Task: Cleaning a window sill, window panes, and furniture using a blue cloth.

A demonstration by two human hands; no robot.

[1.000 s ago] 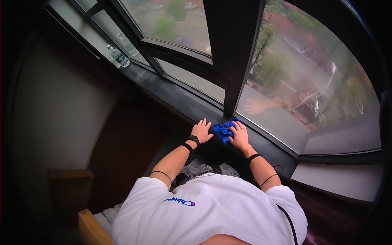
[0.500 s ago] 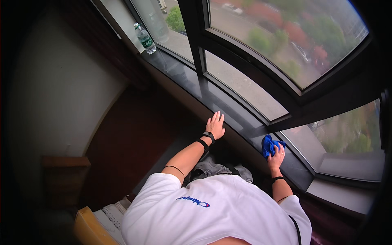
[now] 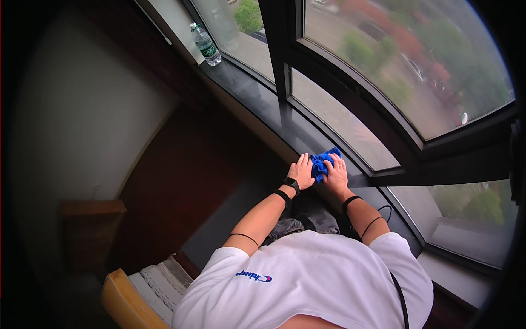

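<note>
A crumpled blue cloth (image 3: 323, 164) lies on the dark, glossy window sill (image 3: 262, 103). My right hand (image 3: 336, 174) presses on it, fingers curled into its folds. Right beside the cloth's left edge is my left hand (image 3: 301, 172), its fingers stretched out on the sill's inner edge; whether they touch the cloth I cannot tell. A dark band and a watch circle my left wrist. Farther along the sill, toward the upper left, a clear plastic bottle (image 3: 206, 46) with a green label stands upright.
Dark window frames (image 3: 285, 82) rise along the sill's far side, with trees and a street beyond the glass. At the lower left are a yellow-edged chair (image 3: 129, 299) and a brown wooden piece of furniture (image 3: 93, 207). A thin dark cord (image 3: 389, 208) loops near my right forearm.
My right hand has slid the blue cloth leftward and away along the sill, up beside my left hand. My left hand stays at the sill's edge. The view has shifted slightly.
</note>
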